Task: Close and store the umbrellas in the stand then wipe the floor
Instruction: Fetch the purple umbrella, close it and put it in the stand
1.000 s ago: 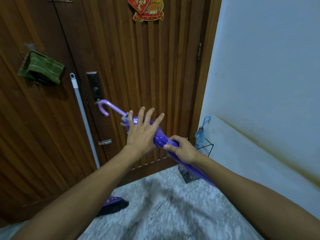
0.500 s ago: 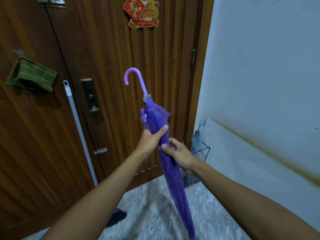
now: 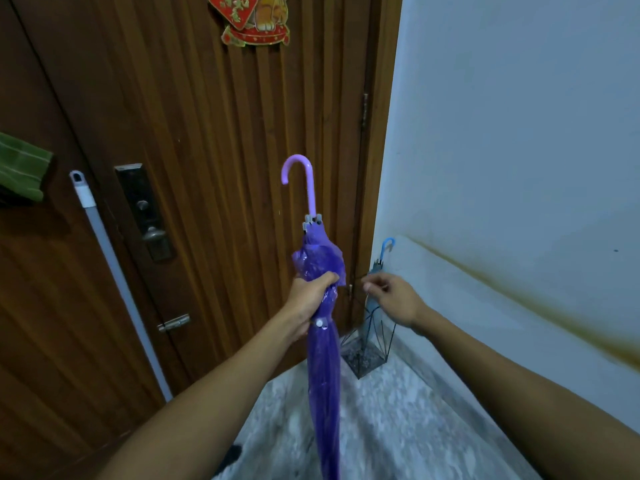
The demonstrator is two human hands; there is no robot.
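At centre, left hand (image 3: pixel 311 299): your grip is wrapped around the folded purple umbrella (image 3: pixel 323 375), hook up.
Right hand (image 3: pixel 391 299): at 3 o'clock, loosely curled, empty.
Stand (image 3: pixel 370 351): holds blue umbrella (image 3: pixel 379 268).

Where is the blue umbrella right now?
The blue umbrella stands in the wire stand in the corner, right of the wooden door, just beyond the right hand.

Both forearms are bare from the frame's lower edge up to the wrists, with no sleeve showing. The left hand (image 3: pixel 309 299) and right hand (image 3: pixel 393 299) are bare too, with short, unpainted nails.
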